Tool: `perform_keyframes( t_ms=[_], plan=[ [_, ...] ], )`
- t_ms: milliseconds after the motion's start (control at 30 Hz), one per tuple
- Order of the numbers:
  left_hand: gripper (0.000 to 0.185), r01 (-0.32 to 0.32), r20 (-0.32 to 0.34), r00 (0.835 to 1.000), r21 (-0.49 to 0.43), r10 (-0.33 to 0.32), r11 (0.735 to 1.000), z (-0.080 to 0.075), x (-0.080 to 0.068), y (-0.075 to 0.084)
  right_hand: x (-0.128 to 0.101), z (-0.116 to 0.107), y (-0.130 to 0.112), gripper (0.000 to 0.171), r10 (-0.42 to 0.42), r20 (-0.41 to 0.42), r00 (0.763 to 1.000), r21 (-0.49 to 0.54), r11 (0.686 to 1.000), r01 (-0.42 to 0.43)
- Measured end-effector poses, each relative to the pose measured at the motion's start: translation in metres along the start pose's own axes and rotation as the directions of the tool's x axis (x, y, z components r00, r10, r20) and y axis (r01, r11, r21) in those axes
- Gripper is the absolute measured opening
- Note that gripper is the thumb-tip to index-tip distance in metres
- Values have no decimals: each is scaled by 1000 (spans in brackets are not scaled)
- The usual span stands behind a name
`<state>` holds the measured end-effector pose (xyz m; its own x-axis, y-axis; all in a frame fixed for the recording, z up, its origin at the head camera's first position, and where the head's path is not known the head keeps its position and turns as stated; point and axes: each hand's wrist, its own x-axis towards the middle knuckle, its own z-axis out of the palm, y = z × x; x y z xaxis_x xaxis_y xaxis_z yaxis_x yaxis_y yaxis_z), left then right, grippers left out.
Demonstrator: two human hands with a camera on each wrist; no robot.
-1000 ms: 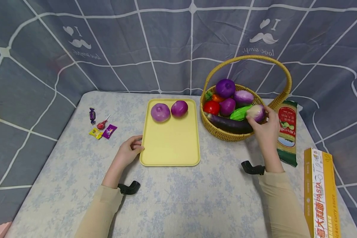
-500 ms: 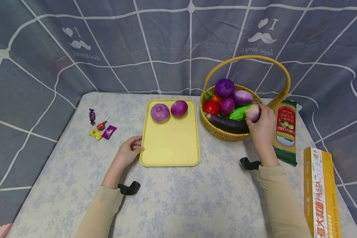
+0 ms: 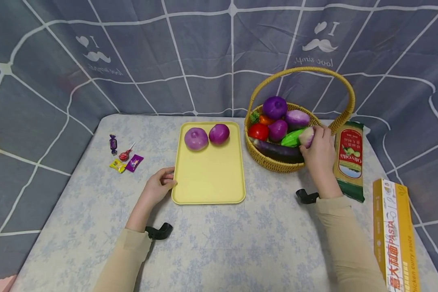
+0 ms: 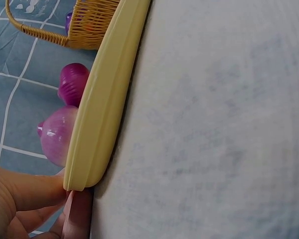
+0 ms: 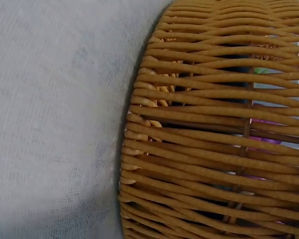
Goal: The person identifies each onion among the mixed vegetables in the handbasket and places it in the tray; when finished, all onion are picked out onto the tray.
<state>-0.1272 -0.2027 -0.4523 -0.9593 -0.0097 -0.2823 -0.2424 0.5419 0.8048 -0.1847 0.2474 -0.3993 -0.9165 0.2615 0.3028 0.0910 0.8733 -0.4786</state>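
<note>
A yellow tray [image 3: 209,178] lies mid-table with two purple onions [image 3: 196,138] [image 3: 219,134] at its far end. My left hand [image 3: 160,184] holds the tray's near left corner [image 4: 77,181], fingers curled at the rim. To the right stands a wicker basket [image 3: 270,164] holding more purple onions, a tomato [image 3: 259,132], an aubergine [image 3: 277,151] and a green vegetable [image 3: 291,140]. My right hand [image 3: 315,152] grips a pale purple onion [image 3: 306,136] at the basket's near right rim. The right wrist view shows only the basket's woven wall [image 5: 209,149].
Several wrapped sweets [image 3: 125,156] lie at the table's left. A green pasta packet [image 3: 348,160] lies right of the basket, and a yellow pasta box [image 3: 394,235] sits near the right front edge. A grey patterned cloth hangs behind the table.
My right hand has closed round the pale purple onion and drawn it slightly left and up at the basket's rim. The left hand and tray have stayed put.
</note>
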Motion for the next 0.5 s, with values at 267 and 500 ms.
perform_keyframes(
  t_ms=[267,500],
  plan=[
    [49,-15,1,1000,1,15,1000,0,-1,1,-3,-2,0,67,23,-24,999,94,995,-21],
    [49,-13,0,1000,3,13,1000,-1,-1,1,-16,-11,-8,72,81,-80,994,342,939,-49]
  ],
)
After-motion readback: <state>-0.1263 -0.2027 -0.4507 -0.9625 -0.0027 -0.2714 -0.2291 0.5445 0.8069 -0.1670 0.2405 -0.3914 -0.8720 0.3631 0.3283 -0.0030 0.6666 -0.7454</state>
